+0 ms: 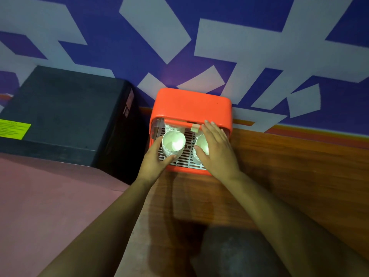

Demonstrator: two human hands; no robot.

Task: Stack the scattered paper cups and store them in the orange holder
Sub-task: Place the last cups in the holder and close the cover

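**2 cup stacks being seated in the orange holder**

An orange holder (191,104) stands on a wooden desk (279,166), its back against a purple and white patterned wall (239,47). Its front is open, showing a white slatted grate (186,159) as its floor. To the left of the holder sits a black box (65,112).

Inside the holder, on the grate, are 2 stacks of white paper cups, mouths up. The left stack (173,143) is held by the left grip (154,162), a bare hand whose thumb and fingers curl round the stack's lower wall. The right stack (200,145) is mostly hidden under the right grip (217,148), whose fingers lie straight and spread across the stack's top, reaching toward the holder's upper front edge, with the thumb against the stack's side. Something pale sits farther back inside the holder; it is too unclear to name.

The step in hand appears to be the last 1: settling the stacks in place. No loose cups show around the holder. The next move likely calls for easing both stacks upright and letting go gently so neither tips.
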